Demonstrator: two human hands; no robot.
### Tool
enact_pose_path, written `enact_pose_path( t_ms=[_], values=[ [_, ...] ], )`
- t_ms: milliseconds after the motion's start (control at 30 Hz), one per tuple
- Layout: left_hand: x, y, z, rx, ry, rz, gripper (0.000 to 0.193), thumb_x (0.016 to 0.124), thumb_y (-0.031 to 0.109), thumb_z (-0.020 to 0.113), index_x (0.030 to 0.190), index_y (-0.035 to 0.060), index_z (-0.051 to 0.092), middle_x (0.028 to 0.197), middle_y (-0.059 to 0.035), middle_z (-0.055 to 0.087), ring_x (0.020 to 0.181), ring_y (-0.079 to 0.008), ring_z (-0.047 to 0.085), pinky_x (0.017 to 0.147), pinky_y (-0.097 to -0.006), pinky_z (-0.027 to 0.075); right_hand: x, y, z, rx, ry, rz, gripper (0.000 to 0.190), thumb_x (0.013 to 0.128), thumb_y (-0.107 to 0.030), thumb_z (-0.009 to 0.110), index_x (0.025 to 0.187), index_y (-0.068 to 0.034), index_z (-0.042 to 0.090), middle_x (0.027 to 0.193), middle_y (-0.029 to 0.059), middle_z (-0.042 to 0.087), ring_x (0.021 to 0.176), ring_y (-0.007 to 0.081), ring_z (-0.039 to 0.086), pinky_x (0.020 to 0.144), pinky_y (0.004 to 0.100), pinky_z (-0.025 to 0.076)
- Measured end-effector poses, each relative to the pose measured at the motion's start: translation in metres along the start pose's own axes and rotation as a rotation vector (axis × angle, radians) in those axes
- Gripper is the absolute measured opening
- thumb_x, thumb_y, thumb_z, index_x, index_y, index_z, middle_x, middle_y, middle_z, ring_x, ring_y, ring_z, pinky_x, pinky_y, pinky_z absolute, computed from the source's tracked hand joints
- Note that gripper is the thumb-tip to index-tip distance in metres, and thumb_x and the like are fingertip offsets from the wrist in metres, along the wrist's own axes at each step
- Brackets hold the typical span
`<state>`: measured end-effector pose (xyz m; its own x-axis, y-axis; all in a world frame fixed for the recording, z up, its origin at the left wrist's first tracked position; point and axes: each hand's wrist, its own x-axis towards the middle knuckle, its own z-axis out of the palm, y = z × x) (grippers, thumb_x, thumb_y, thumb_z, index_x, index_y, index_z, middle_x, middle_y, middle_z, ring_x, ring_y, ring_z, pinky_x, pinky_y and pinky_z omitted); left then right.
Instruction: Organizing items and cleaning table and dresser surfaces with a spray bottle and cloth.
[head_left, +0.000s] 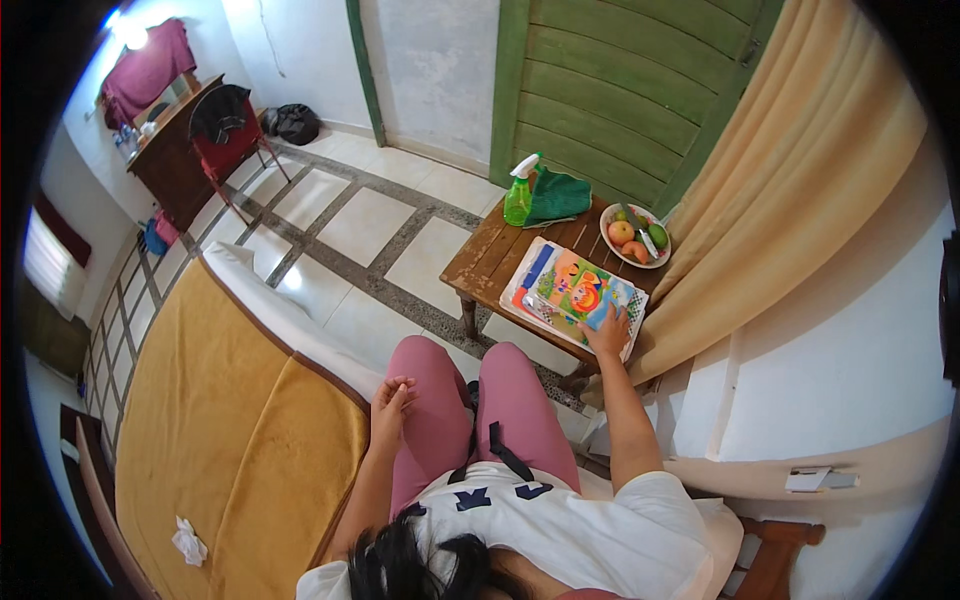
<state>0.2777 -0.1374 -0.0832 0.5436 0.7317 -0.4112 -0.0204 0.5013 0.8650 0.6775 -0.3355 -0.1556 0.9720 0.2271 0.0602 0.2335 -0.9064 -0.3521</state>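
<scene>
My right hand (609, 332) rests with spread fingers on the lower right part of a colourful illustrated picture book (574, 281). That book lies on top of a small stack of papers or books (517, 296), beside blue and orange areas of the item beneath. Whether the fingertips grip an edge is hard to see. Over my left thigh, my left hand (394, 401) is loosely curled, and nothing shows in it. The stack lies on a worn wooden table (480, 259) in front of me to the right.
A green spray bottle (517, 199), a green cloth (559, 196) and a bowl of fruit (609, 238) with a knife (637, 231) stand on the table. Left of me is a bed with a mustard blanket (247, 420). A beige curtain (787, 172) hangs at right, by a green door (615, 97).
</scene>
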Motion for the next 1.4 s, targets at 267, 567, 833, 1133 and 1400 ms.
enact_pose_path(
  t_ms=[267,567,833,1133,1400],
  values=[
    [0.0,0.003,-0.008,-0.011,0.06,-0.011,0.013,0.094,0.015,0.051,0.107,0.0116,0.054,0.108,-0.0022,0.061,0.089,-0.0134,0.058,0.079,-0.0283,0.048,-0.007,-0.015,-0.003,0.015,0.058,-0.033,0.094,0.059,-0.049,0.081,0.135,-0.013,0.038,0.141,0.0206,0.031,0.13,0.0396,0.029,0.101,0.0554,0.03],
    [0.076,-0.002,0.023,0.013,0.03,-0.086,0.012,0.094,0.014,0.052,0.105,0.0092,0.055,0.105,-0.0025,0.062,0.088,-0.0116,0.059,0.078,-0.0257,0.048,0.051,-0.1,0.022,0.388,0.203,-0.494,0.092,0.063,-0.04,0.082,0.133,-0.002,0.037,0.138,0.028,0.025,0.129,0.0428,0.024,0.105,0.0508,0.024],
    [0.171,0.015,0.088,0.01,0.019,-0.204,0.012,0.093,0.015,0.053,0.103,0.0086,0.056,0.101,-0.0027,0.062,0.089,-0.0114,0.059,0.078,-0.0259,0.048,0.195,-0.231,0.093,0.445,0.213,-0.496,0.101,0.057,-0.058,0.08,0.134,-0.006,0.039,0.137,0.0322,0.03,0.127,0.0449,0.033,0.101,0.053,0.03],
    [0.215,0.081,0.118,0.012,0.158,-0.237,0.014,0.094,0.012,0.051,0.104,0.0037,0.055,0.101,-0.0049,0.061,0.083,-0.0104,0.059,0.075,-0.0251,0.048,0.224,-0.251,0.113,0.338,0.027,-0.333,0.072,0.06,-0.037,0.083,0.114,-0.001,0.05,0.115,0.0201,0.052,0.107,0.0376,0.05,0.09,0.0493,0.039],
    [0.228,0.159,0.135,-0.019,0.173,-0.282,0.015,0.093,0.012,0.052,0.107,0.0053,0.054,0.106,-0.0051,0.062,0.086,-0.0114,0.059,0.078,-0.0244,0.047,0.225,-0.274,0.088,0.58,-0.048,-0.317,0.058,0.06,-0.028,0.083,0.103,-0.002,0.053,0.096,0.016,0.056,0.089,0.0355,0.055,0.078,0.0442,0.045]
  ],
)
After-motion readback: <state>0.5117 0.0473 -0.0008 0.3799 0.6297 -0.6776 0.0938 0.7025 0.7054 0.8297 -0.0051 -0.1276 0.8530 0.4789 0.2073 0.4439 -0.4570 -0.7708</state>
